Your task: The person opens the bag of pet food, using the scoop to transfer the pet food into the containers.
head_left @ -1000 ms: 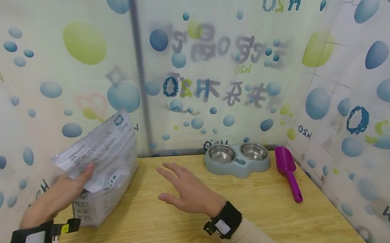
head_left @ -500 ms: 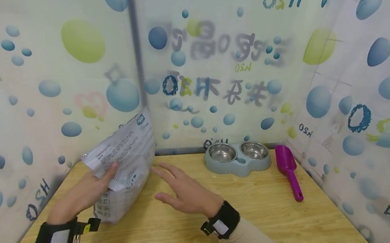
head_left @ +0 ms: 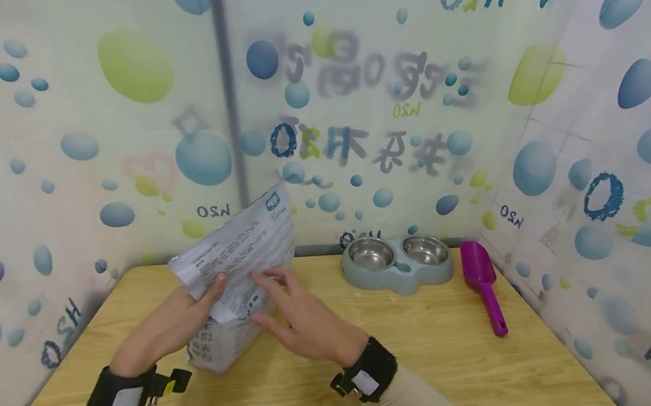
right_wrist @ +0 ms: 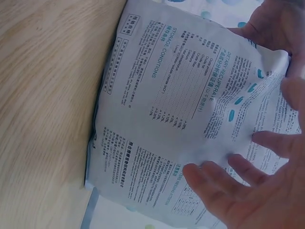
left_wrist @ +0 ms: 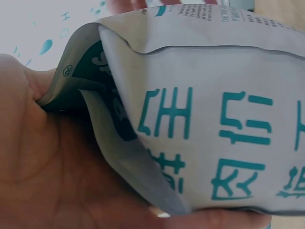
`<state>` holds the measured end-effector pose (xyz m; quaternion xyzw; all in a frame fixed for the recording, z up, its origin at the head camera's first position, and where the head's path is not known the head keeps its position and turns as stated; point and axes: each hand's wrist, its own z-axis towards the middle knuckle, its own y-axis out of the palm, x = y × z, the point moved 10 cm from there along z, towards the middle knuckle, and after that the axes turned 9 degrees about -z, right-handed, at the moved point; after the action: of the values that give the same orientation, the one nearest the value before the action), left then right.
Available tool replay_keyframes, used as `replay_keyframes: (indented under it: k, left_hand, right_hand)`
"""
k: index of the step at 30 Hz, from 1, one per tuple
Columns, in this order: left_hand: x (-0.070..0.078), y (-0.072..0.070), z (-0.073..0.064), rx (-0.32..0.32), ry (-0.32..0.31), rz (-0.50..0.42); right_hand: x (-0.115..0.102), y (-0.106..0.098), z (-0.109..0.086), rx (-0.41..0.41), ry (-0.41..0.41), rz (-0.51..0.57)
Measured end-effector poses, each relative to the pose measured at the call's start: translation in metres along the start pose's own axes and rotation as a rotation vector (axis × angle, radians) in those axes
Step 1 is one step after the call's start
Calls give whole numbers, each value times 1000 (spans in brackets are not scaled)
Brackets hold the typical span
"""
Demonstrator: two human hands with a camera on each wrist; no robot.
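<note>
A white pet food bag (head_left: 246,245) printed with teal and dark text leans to the right over the table, its top folded over. My left hand (head_left: 165,328) grips its left side, thumb across the front and the other fingers behind. In the left wrist view the palm (left_wrist: 57,167) lies along the bag's pleated side, fingers under its lower edge. My right hand (head_left: 315,325) is at the bag's right front, fingers spread and slightly bent. Seen from the right wrist, these fingertips (right_wrist: 193,174) come right up to the printed panel.
A grey-blue double pet bowl (head_left: 402,279) with two steel dishes stands at the back of the wooden table (head_left: 439,357). Right of it lies a purple scoop (head_left: 482,285), handle toward me. Bubble-patterned curtains (head_left: 310,64) enclose the table at back and sides.
The left hand has brought the bag rightward, from the table's left side toward the middle. The right hand has stayed almost in place, and the bag now meets its fingers.
</note>
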<state>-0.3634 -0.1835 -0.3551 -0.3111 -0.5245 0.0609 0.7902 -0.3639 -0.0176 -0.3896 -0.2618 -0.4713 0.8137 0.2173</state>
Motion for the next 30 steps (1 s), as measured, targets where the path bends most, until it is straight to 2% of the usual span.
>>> replay_keyframes:
  k: [11, 17, 21, 25, 30]
  left_hand:
    - [4, 8, 4, 36, 43, -34]
    - [1, 13, 6, 22, 22, -90]
    - [1, 17, 8, 12, 35, -129]
    - [-1, 22, 9, -2, 38, -178]
    - [-2, 32, 10, -37, 44, -240]
  right_hand:
    - [20, -18, 0, 119, 90, 20]
    - [47, -43, -4, 242, 250, 151]
    - [74, -56, -11, 290, 380, 254]
    - [99, -68, -23, 314, 476, 279]
    - [116, -81, -37, 334, 520, 257]
